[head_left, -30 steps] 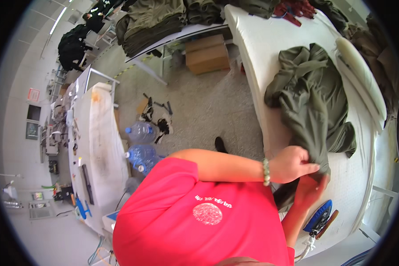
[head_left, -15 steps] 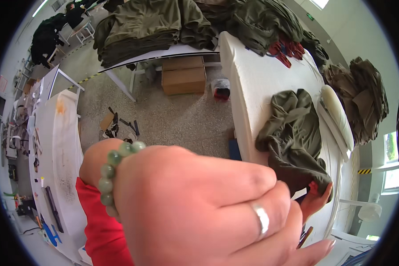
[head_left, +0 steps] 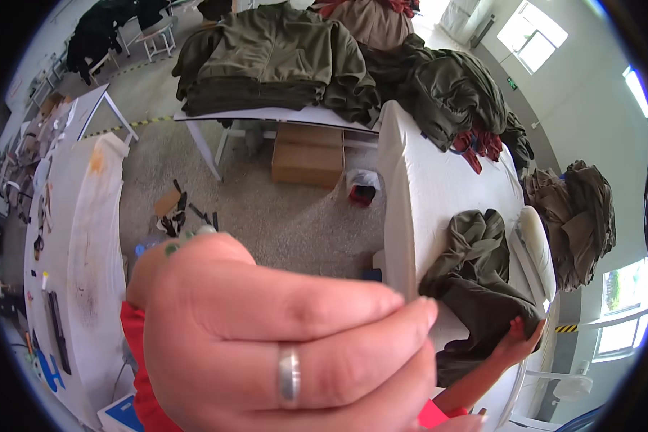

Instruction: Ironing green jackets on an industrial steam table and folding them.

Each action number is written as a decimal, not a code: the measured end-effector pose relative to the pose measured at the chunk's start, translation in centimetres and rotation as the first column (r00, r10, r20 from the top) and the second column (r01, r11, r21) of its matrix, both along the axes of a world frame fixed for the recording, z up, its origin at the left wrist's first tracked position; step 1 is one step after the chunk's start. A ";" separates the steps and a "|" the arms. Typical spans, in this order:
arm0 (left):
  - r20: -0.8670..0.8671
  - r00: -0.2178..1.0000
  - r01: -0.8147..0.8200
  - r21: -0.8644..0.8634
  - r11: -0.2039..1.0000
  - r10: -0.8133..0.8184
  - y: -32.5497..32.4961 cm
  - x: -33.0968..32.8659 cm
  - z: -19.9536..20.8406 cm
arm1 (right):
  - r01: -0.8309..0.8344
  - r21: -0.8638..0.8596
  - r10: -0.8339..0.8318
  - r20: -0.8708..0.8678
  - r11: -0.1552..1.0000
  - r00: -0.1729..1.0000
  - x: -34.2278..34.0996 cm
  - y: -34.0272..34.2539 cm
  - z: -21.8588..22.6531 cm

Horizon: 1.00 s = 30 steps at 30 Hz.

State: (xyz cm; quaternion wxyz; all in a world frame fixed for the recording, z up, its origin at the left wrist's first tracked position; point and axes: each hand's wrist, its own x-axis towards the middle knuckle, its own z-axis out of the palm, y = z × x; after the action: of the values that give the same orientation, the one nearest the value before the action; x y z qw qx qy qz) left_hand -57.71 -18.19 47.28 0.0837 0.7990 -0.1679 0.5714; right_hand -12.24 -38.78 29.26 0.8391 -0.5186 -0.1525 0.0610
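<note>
Close up, my left hand fills the lower middle, its back toward me. A plain silver ring is on one finger, and a green bead bracelet partly shows at the wrist. The fingers are curled and closed together; anything inside them is hidden. Farther off at the right, my right hand grips the near right edge of a dark olive garment. That garment lies crumpled on the white cloth-covered table, its near part hanging toward me.
Folded olive garments are stacked on the back table, beside a loose olive heap with red pieces. A padded white roll borders the covered table. Brown garments stand beyond it. A cardboard box sits under the back table; another table runs along the left.
The view has tilted up, so the tables sit lower. My left hand has shifted left, its fingers more curled. My right hand stays on the garment's edge, with more of its forearm showing.
</note>
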 end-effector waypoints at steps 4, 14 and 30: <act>0.020 0.997 -0.080 -0.012 0.997 0.080 -0.2 -0.8 0.7 | -0.011 -0.036 0.012 0.025 0.999 1.000 -0.6 1.3 0.5; -0.016 0.995 -0.094 0.089 0.992 0.096 0.4 -0.9 1.5 | -0.074 -0.002 0.074 0.027 0.997 0.997 1.1 2.0 1.0; -0.125 0.353 -0.854 0.362 0.373 0.927 13.6 1.9 -12.6 | -0.076 0.050 0.073 0.048 0.996 0.996 3.7 -1.9 -0.2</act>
State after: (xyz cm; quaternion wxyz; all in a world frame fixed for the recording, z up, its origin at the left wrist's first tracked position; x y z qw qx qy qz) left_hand -55.84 -4.61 34.67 -0.3124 0.8410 0.2464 0.3667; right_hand -8.59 -40.71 29.08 0.8456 -0.4920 -0.1927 0.0763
